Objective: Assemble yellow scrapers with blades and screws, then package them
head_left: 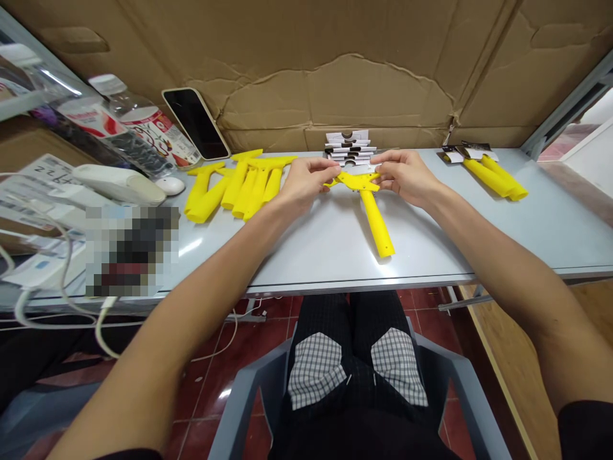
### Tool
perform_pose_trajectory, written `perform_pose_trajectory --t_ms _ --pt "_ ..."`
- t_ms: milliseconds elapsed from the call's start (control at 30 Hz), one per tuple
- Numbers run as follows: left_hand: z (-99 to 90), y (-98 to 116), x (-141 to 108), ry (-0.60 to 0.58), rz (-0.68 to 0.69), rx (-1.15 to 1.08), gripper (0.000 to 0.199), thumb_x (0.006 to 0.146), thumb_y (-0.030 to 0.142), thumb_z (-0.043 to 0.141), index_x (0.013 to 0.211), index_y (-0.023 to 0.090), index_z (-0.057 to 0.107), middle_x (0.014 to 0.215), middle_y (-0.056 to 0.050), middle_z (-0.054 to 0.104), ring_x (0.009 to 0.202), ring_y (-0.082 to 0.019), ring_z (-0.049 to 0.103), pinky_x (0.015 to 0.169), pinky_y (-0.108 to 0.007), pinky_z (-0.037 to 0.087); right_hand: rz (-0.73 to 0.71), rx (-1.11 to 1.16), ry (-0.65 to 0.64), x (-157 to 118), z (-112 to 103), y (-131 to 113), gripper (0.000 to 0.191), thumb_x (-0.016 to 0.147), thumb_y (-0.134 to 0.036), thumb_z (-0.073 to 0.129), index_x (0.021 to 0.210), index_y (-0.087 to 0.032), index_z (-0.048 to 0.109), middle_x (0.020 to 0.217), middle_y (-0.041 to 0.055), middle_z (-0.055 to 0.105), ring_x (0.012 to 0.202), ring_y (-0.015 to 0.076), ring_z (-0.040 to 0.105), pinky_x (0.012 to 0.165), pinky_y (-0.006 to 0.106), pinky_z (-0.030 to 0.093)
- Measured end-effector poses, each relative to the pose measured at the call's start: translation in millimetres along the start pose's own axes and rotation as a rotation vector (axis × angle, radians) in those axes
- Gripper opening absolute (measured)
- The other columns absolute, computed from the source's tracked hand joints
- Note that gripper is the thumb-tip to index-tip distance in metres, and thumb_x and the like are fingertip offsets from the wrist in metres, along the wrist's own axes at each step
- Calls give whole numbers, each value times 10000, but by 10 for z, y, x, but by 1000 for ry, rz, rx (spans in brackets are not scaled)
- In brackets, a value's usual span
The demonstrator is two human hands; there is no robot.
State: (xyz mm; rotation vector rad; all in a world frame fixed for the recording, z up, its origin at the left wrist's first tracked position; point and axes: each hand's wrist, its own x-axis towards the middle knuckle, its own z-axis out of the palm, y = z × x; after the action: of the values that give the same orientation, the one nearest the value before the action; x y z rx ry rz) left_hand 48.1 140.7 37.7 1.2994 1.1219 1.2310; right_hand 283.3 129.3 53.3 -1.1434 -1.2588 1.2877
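Between my two hands lies a yellow plastic T-shaped handle (377, 223), its grip pointing toward me. My left hand (309, 182) is closed, pinching the left end of its wide head. At the other end my right hand (405, 176) has its thumb and fingers closed on the head. A pale card-like piece shows along the head's far edge; whether my fingers also hold it I cannot tell. Just behind stands a stack of folded white cards (349, 139) with dark cut-outs. Left of my left hand several similar yellow handles (239, 185) lie in a group.
Two yellow handles with black-and-white cards (495, 174) lie at the right on the white table (306, 265). At the left are a phone (196, 121), plastic bottles (153, 128), a white mouse (170, 185) and cables. A cardboard wall (335, 76) closes off the back.
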Motion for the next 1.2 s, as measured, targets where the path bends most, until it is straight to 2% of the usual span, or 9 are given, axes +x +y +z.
perform_pose_trajectory --t_ms 200,400,533,767,900,1000,1200 --pt "-33 29 48 141 24 -15 127 938 98 816 844 184 820 773 -20 708 655 -103 592 563 -187 456 -5 18 -19 -8 -10 -20 247 945 14 624 919 -211 723 726 44 707 676 160 726 698 277 663" --pt "-5 90 50 131 -99 -214 214 986 100 813 799 181 749 685 16 644 606 -77 581 595 -168 491 -3 16 -17 -7 -15 -21 214 944 4 696 945 -210 705 768 47 718 694 167 743 720 291 675" --pt "32 78 50 153 -109 -281 258 1000 108 818 780 186 709 675 17 648 602 -77 584 597 -175 498 -7 19 -35 8 -27 3 199 938 -17 715 965 -213 693 803 55 731 699 167 745 741 305 677" --pt "62 12 14 125 -80 -202 207 925 139 894 832 195 718 760 17 687 601 -73 595 568 -186 477 9 12 -14 -9 -10 -22 205 927 -14 696 956 -217 694 784 43 719 696 162 738 731 289 670" --pt "68 15 -14 58 -106 -216 193 933 119 873 851 193 714 853 -26 773 697 -106 711 639 -205 560 7 17 -5 -18 5 -28 226 950 3 628 950 -210 704 776 51 726 677 155 731 710 279 668" --pt "79 8 -29 -5 -143 -234 228 906 66 869 857 186 681 883 -55 808 742 -147 769 718 -255 628 13 14 -13 -9 2 -18 219 957 0 655 960 -214 704 820 52 748 681 149 736 706 271 673" --pt "67 -39 -17 -10 -158 -222 349 814 12 908 934 190 632 870 -75 817 750 -186 789 766 -309 653 18 28 -50 15 -14 -2 161 985 -37 720 963 -196 699 875 84 775 686 160 749 726 303 682"
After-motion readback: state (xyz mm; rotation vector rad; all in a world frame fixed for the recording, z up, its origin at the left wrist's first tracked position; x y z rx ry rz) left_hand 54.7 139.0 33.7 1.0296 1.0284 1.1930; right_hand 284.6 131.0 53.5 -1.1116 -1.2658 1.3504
